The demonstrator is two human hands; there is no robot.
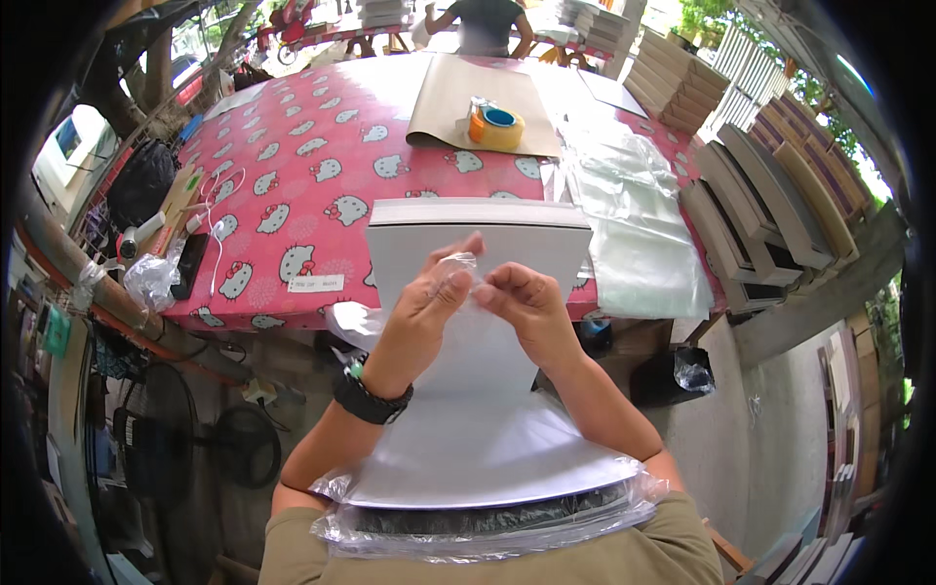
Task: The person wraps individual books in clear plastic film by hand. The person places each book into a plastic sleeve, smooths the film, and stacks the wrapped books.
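Observation:
A long, flat white panel or box (453, 429) slopes from the table edge down to my body. Clear plastic wrap (487, 544) bunches around its near end, over a dark strip. Above the panel, my left hand (429, 300) has a wristwatch at its wrist and grips a thin piece of clear plastic film (463, 261) between thumb and fingers. My right hand (526, 304) pinches the same film close beside it. Whether the film is part of the wrap cannot be made out. A thick white edge (478, 212) stands at the panel's far end.
The pink patterned tablecloth (336, 156) spreads ahead, with brown paper (439, 97) and a tape roll (497, 127) on it. Clear plastic sheets (643, 234) lie at right, beside stacked boxes (760, 224). A black fan (161, 429) stands lower left. Another person (485, 27) is beyond the table.

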